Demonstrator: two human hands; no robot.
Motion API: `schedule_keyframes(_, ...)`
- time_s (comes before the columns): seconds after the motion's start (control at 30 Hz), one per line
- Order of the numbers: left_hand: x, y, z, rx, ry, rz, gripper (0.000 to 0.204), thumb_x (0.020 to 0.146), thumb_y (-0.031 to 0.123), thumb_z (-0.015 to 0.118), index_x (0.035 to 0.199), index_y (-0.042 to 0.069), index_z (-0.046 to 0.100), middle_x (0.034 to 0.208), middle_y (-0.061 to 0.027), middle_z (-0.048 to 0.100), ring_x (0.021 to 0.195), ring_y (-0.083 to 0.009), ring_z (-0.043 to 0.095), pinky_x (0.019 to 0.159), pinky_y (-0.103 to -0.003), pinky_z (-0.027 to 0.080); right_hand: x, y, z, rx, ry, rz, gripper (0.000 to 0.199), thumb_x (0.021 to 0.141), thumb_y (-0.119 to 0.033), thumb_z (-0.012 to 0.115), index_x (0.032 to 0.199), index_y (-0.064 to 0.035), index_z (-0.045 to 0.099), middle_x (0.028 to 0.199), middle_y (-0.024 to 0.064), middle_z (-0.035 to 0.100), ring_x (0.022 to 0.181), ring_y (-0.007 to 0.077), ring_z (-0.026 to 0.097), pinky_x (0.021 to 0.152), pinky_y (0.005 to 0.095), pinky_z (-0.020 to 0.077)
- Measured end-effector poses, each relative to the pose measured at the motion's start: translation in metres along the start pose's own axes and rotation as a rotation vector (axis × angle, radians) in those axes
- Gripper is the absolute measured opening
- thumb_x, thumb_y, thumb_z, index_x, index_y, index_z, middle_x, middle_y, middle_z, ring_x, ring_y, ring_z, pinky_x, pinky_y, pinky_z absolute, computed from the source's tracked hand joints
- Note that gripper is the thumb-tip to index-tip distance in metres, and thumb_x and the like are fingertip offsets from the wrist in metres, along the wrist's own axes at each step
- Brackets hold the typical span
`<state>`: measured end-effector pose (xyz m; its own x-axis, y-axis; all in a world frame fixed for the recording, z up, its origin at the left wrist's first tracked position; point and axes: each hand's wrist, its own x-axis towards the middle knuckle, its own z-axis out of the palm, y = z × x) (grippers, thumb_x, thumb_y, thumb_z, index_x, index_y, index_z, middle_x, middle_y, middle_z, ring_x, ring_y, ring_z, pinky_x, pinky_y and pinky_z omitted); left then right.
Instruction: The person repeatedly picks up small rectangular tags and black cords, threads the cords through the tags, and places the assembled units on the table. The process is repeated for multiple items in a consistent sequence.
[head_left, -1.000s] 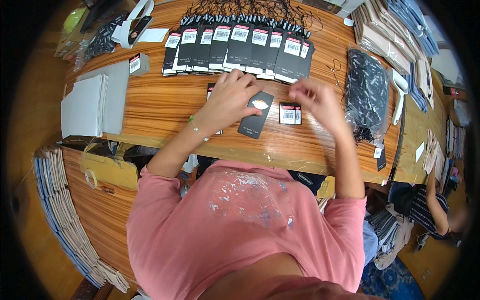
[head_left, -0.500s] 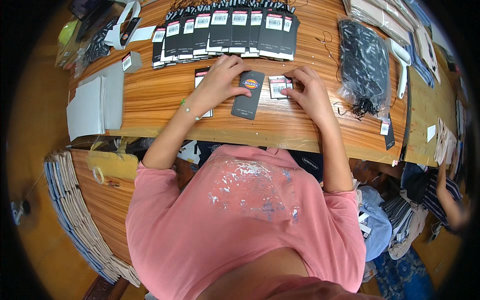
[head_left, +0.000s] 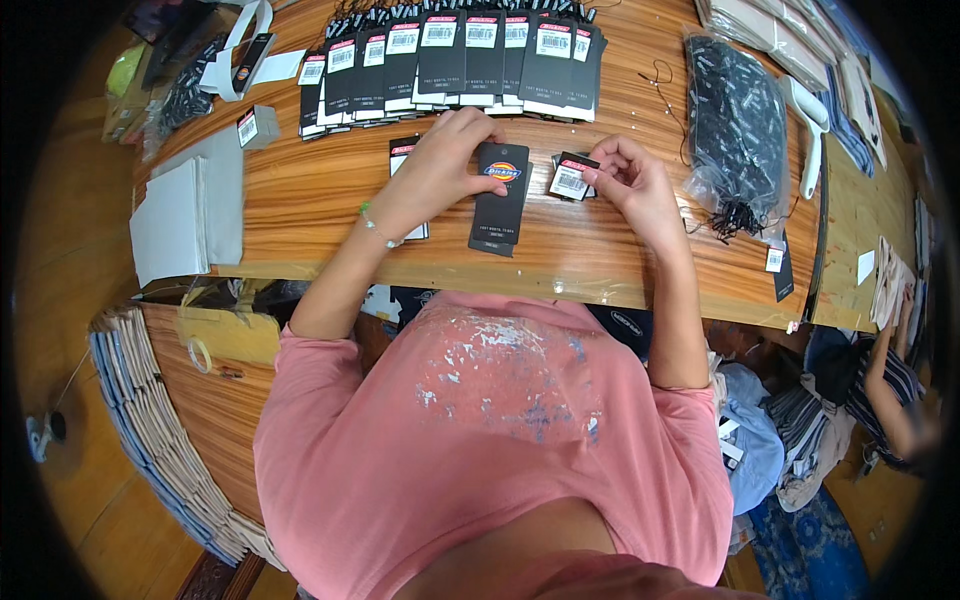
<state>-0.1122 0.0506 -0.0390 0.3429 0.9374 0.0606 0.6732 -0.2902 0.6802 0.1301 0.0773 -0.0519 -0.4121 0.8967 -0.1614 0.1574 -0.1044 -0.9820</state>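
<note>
a long black hang tag (head_left: 501, 197) lies flat on the wooden bench (head_left: 300, 200), near its front edge, and is pinned at its upper end by the fingers of the left hand (head_left: 440, 165), which is closed down on it. a small black tag with a white barcode label (head_left: 571, 178) is pinched between thumb and fingers of the right hand (head_left: 630, 185), just beside the long tag's upper right corner. for the pairing to be done well, the long tag is best kept pressed flat so that it cannot slide on the glossy wood, and the small tag is best brought over squarely, edges lined up, label side up. behind the hands a row of finished tags (head_left: 450, 55) is laid overlapping; a clear bag of black cords (head_left: 735, 130) lies to the right.
</note>
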Motion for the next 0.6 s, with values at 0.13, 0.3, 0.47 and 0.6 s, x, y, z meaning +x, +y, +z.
schedule_keyframes(0.13, -0.005, 0.000, -0.001, -0.604, -0.074, -0.271, 0.031, 0.074, 0.003, 0.065, 0.102, 0.001, 0.051, 0.093, -0.0043, 0.059, 0.080, -0.0084, 0.056, 0.070, -0.021, 0.046, -0.004, -0.008, 0.006, 0.048, 0.013, -0.013, 0.013, 0.075, 0.000, 0.063, 0.086, -0.0008, 0.055, 0.065, -0.0050, 0.051, 0.059, -0.0002, 0.043, 0.051, 0.0146, 0.0325)
schedule_keyframes(0.3, -0.002, 0.019, 0.001, -0.911, 0.010, -0.286, 0.033, 0.079, -0.005, 0.054, 0.112, 0.000, 0.049, 0.099, -0.0086, 0.059, 0.087, -0.0114, 0.058, 0.075, -0.020, 0.047, -0.016, -0.016, 0.017, 0.128, 0.013, -0.055, 0.017, 0.076, -0.001, 0.063, 0.091, -0.0006, 0.055, 0.066, -0.0037, 0.052, 0.057, 0.0003, 0.043, 0.052, 0.0146, 0.0342)
schedule_keyframes(0.47, 0.001, 0.053, 0.025, -0.989, 0.129, -0.261, 0.036, 0.078, -0.006, 0.056, 0.113, -0.003, 0.049, 0.097, -0.0147, 0.061, 0.086, -0.0142, 0.059, 0.074, -0.024, 0.049, -0.026, -0.009, 0.028, 0.073, 0.204, -0.196, 0.027, 0.077, -0.002, 0.063, 0.101, -0.0024, 0.051, 0.064, -0.0028, 0.048, 0.057, 0.0027, 0.043, 0.050, 0.0168, 0.0353)
schedule_keyframes(0.6, 0.011, 0.067, 0.043, -1.059, 0.101, -0.273, 0.037, 0.077, -0.006, 0.059, 0.112, -0.003, 0.049, 0.095, -0.0150, 0.061, 0.086, -0.0144, 0.060, 0.074, -0.023, 0.049, -0.048, -0.009, 0.010, -0.025, 0.328, -0.199, 0.024, 0.078, -0.005, 0.062, 0.100, -0.0029, 0.053, 0.066, -0.0005, 0.050, 0.059, 0.0049, 0.046, 0.051, 0.0191, 0.0366)
